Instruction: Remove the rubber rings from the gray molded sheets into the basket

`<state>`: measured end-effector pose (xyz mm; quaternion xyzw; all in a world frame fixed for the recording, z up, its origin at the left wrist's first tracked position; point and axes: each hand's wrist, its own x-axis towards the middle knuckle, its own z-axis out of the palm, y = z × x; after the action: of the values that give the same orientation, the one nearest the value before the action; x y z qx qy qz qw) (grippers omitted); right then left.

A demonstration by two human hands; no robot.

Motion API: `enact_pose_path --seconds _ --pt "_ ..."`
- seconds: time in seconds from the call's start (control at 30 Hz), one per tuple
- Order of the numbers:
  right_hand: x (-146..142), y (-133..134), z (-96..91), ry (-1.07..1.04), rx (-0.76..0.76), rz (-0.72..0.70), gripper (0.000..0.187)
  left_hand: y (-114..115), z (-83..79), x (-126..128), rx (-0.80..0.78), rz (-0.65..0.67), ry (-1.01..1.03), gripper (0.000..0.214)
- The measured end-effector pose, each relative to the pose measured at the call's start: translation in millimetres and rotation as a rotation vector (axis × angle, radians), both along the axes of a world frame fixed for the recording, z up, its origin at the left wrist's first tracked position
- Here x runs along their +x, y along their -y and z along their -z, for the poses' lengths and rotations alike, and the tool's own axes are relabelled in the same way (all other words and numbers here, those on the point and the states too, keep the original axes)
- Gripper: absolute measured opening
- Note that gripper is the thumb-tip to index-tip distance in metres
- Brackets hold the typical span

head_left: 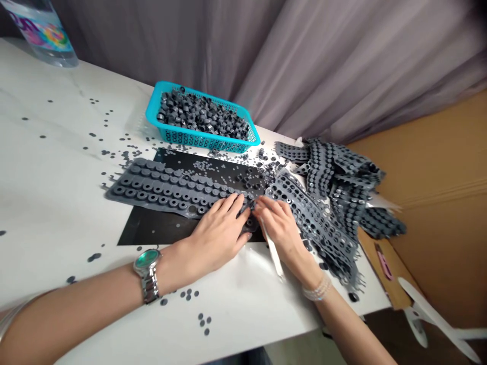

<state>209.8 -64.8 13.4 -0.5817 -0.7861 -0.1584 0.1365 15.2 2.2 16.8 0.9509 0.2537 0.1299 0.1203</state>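
A dark grey moulded rubber sheet with rows of raised round caps lies across a black mat. My left hand rests on the sheet's right end, fingers stretched out and lying flat. Close beside its fingertips, my right hand is closed around a slim white stick-like tool. The tool's working tip is hidden by my fingers. Just right of my right hand lies a punched sheet full of open holes.
A turquoise basket holds many small grey rubber pieces. More punched sheets are heaped at the right. Small grey discs are scattered over the white table. A pink cutter lies on cardboard; a bottle stands back left.
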Motion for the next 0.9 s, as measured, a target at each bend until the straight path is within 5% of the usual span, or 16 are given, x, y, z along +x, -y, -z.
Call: enact_pose_path --seconds 0.17,0.53,0.9 --pt "15.8 -1.7 -8.2 -0.228 0.152 0.32 0.011 0.8 1.8 -0.7 0.023 -0.001 0.019 0.047" --pt "-19.5 -1.8 -8.4 -0.213 0.015 -0.04 0.013 10.7 1.9 -1.8 0.221 -0.063 0.099 0.046" --pt "-18.0 -7.1 -7.6 -0.163 -0.021 -0.074 0.011 11.1 8.2 -4.5 0.266 -0.01 0.069 0.046"
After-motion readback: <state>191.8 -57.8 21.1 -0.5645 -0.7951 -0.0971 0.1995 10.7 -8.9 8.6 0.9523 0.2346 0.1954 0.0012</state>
